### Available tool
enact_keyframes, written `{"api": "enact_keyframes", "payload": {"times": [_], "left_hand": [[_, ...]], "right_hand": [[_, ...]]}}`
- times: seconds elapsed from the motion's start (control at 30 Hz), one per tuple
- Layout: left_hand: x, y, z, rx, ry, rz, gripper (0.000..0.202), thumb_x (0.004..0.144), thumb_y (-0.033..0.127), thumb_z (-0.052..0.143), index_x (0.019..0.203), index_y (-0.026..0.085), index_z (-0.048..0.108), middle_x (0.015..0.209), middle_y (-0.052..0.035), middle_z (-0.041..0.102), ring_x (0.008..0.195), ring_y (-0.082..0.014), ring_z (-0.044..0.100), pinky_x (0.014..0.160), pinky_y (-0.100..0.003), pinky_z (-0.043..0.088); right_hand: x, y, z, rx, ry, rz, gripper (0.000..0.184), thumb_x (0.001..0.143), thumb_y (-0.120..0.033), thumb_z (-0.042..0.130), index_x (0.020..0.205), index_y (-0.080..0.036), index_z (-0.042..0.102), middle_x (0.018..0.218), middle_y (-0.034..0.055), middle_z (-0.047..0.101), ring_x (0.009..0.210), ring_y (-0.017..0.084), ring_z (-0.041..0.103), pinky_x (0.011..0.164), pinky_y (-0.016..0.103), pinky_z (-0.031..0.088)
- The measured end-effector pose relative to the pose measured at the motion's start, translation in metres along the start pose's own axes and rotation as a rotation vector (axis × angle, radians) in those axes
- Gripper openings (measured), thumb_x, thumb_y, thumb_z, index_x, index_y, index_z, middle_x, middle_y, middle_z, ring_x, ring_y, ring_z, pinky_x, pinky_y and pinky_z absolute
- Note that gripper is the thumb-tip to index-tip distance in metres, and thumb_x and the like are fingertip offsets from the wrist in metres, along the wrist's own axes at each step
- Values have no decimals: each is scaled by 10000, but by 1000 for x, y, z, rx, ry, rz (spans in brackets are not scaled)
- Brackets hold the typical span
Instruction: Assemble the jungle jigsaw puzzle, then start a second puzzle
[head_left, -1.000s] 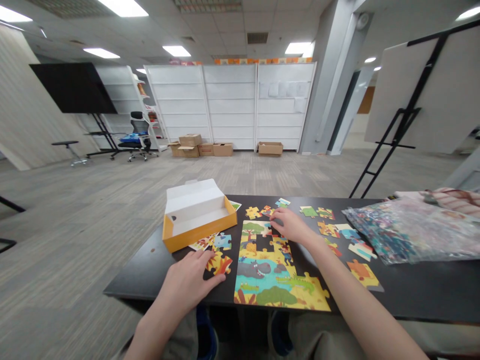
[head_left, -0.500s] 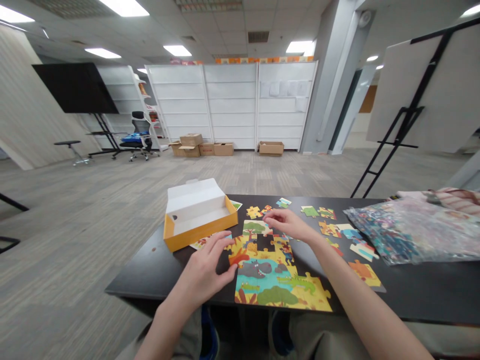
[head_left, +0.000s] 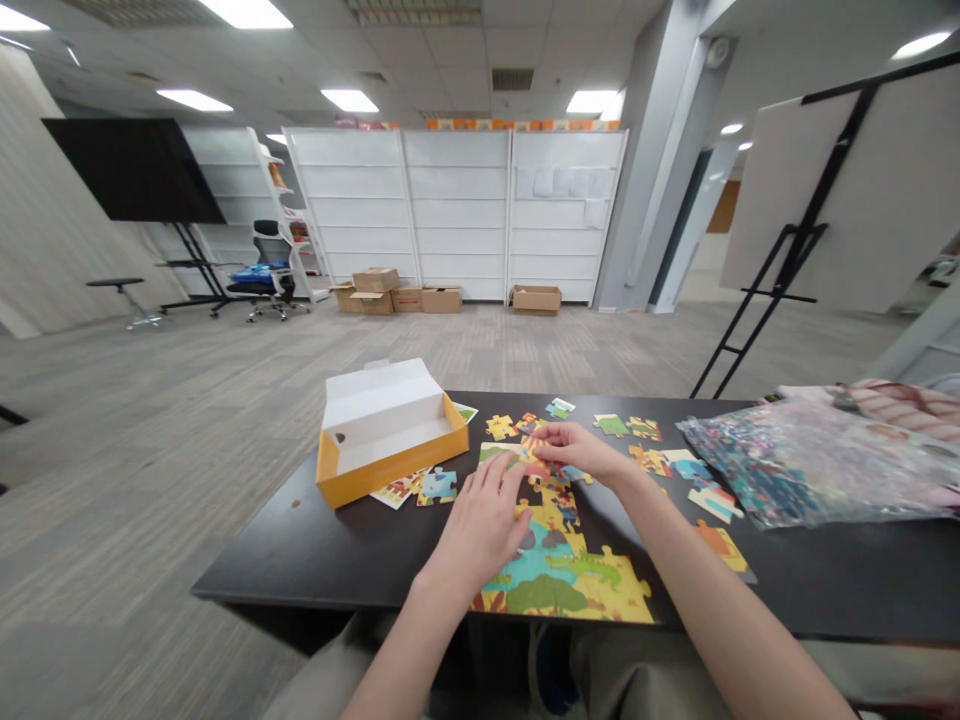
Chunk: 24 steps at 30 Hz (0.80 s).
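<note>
A partly joined jigsaw puzzle (head_left: pixel 551 588) with a green crocodile and blue water lies near the table's front edge. My right hand (head_left: pixel 583 452) pinches a yellow and red puzzle piece (head_left: pixel 534 460) over the puzzle's far part. Stretched over the puzzle's left side, my left hand (head_left: pixel 480 515) is open, its fingertips close to that piece; whether they touch it, I cannot tell. Part of a dark gap shows below the fingers. A light blue puzzle piece (head_left: pixel 437 486) lies left of my left hand.
The open yellow box (head_left: pixel 394 465) stands at the left of the black table (head_left: pixel 300 555). Loose pieces, such as a green one (head_left: pixel 610 425) and an orange one (head_left: pixel 721 545), lie behind and to the right. A clear plastic bag (head_left: pixel 817 465) covers the right side.
My left hand has moved right, over the puzzle and close to my right hand. The right hand has come slightly lower with the piece, and the light blue piece is now uncovered.
</note>
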<state>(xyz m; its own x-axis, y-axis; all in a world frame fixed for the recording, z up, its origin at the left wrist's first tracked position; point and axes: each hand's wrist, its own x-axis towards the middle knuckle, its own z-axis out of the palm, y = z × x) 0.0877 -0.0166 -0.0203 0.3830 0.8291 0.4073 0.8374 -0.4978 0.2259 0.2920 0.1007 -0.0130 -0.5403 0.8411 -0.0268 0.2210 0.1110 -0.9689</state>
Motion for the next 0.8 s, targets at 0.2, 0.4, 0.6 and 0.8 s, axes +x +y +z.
{"api": "enact_keyframes", "payload": {"times": [0.2,0.4,0.6,0.8], "left_hand": [[-4,-1,14,102,-163,-83,482,978,428,507,1401,197,505,1510,-162,475,1425,-334,398,1127,-529,374],[-7,-2,14,109,-203,-108,516,986,511,454,1393,203,529,1548,-159,437,1449,-336,365,1153,-547,331],[-7,-5,12,81,-217,-124,527,975,519,467,1393,206,534,1564,-145,417,1450,-322,362,1171,-537,313],[-7,-4,8,68,-233,-146,524,968,515,482,1388,208,546,1565,-141,419,1449,-325,363,1175,-541,304]], "right_hand": [[9,23,-19,-116,256,178,282,719,-359,785,879,-165,659,601,-44,584,455,62,453,414,182,389],[5,26,-37,-304,316,194,159,761,-282,685,856,-155,671,560,-45,523,481,86,465,424,189,389],[-2,24,-47,-431,311,176,194,778,-286,631,888,-148,710,703,26,652,629,142,572,544,228,453],[-1,24,-52,-501,331,157,164,752,-242,631,859,-157,719,830,68,724,760,193,634,670,273,483]]}}
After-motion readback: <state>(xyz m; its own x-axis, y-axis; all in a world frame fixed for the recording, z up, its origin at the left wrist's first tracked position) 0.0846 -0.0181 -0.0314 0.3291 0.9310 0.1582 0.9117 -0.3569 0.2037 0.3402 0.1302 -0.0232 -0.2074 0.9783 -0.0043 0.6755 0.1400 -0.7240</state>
